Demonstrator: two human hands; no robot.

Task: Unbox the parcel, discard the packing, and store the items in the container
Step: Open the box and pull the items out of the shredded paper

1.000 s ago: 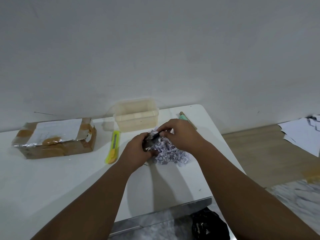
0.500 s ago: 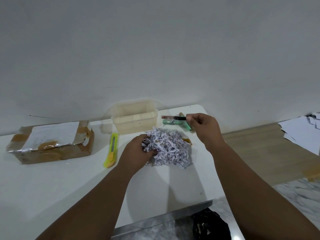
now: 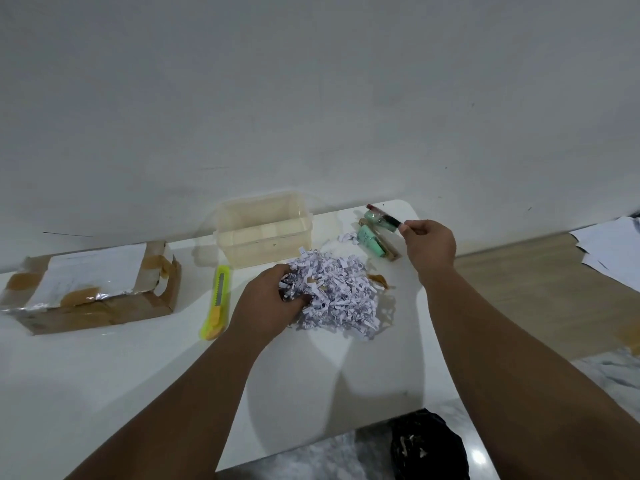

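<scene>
On the white table [image 3: 104,393], near its middle, sits a heap of shredded paper [image 3: 337,291], white strips with dark print. Left hand [image 3: 268,303] rests on the heap's left edge, fingers curled into the shreds and closed on a clump of them; something dark shows under the fingers, can't tell what. Right hand [image 3: 429,245] is off to the right, raised over the table's far right corner, thumb and fingers pinched shut on one end of a thin dark stick [image 3: 384,215], reddish along part of it; item type unclear. Stick points left and away, its far end above a small green item [image 3: 372,241] lying on the table by the corner. Second greenish piece just behind it, blurry. A few loose shreds lie between the heap and the green item. Brown scrap [image 3: 379,280] just beside the heap's right edge.

Clear plastic container [image 3: 265,230] stands at the back edge by the wall, just behind the heap, nothing visible inside. Yellow utility knife [image 3: 216,303] lies left of the left hand, lengthwise toward the camera. Opened cardboard parcel [image 3: 90,287] further left, well apart, white label and brown tape on top, silvery wrap at its edge. Black bag [image 3: 429,446] on the floor below the table's near edge. White sheets [image 3: 613,251] on the floor, far right.
</scene>
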